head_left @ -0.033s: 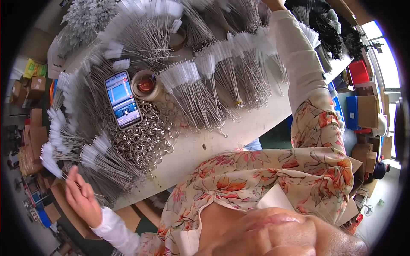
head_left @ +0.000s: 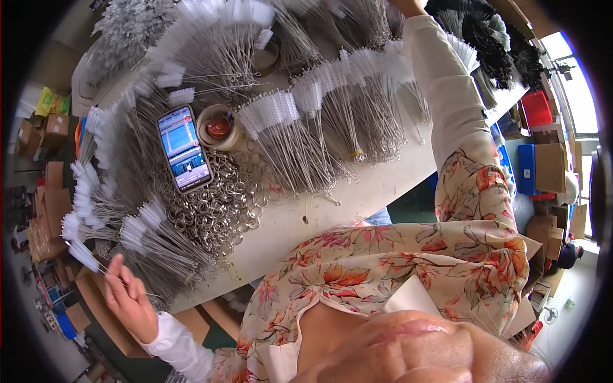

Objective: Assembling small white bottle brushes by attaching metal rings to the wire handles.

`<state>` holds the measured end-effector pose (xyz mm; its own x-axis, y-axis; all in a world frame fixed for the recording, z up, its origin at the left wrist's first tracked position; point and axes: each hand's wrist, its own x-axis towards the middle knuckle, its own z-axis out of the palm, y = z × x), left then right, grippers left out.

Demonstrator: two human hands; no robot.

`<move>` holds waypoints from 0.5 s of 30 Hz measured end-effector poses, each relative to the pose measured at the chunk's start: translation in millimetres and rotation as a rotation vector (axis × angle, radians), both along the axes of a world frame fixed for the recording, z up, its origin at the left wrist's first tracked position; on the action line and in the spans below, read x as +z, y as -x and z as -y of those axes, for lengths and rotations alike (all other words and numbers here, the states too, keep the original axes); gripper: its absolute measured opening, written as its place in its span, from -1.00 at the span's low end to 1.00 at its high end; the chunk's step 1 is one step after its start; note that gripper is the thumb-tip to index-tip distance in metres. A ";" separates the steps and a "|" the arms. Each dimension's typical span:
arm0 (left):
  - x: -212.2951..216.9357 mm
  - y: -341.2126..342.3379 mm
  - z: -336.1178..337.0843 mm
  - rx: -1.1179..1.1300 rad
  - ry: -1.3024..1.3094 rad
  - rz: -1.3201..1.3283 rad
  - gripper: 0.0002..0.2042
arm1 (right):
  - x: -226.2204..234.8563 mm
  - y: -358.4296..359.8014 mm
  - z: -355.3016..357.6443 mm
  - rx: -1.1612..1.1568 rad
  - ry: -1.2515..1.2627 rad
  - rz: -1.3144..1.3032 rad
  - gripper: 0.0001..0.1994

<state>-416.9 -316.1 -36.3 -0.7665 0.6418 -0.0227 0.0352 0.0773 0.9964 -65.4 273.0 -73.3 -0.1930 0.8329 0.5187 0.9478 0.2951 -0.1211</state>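
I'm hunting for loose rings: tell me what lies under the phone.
The smartphone lies screen-up on wire brushes, its lower end over the pile of metal key rings. Whatever sits directly beneath it is covered.

Left hand (head_left: pixel 129 300) pinches wire brush (head_left: pixel 86 256) at table (head_left: pixel 357 201) edge; phone (head_left: pixel 184 149) beside ring pile (head_left: pixel 217 204).

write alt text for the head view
A left hand pinches a thin wire brush at a table heaped with white-tipped wire brushes, metal rings, a phone and a tape roll; the right arm reaches up out of view.
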 end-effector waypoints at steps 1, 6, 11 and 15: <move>-7.5 -4.7 9.5 0.006 -0.002 0.001 -0.63 | -4.0 0.3 -4.5 0.006 -0.002 0.001 -0.75; -38.8 -28.3 27.0 0.043 -0.111 0.128 -0.66 | -44.2 -2.4 -54.6 0.131 -0.163 -0.048 -0.74; -55.0 -44.9 41.5 0.101 -0.159 0.199 -0.68 | -60.5 4.1 -74.1 0.176 -0.285 -0.208 -0.81; -71.2 -51.6 46.3 0.132 -0.156 0.237 -0.69 | -52.1 10.0 -61.9 0.212 -0.300 -0.202 -0.83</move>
<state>-365.3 -362.4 -107.5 -0.8284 0.5472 -0.1196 -0.1993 -0.0884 0.9759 -75.5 335.0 -125.4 -0.2135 0.5922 0.7770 0.8282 0.5316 -0.1776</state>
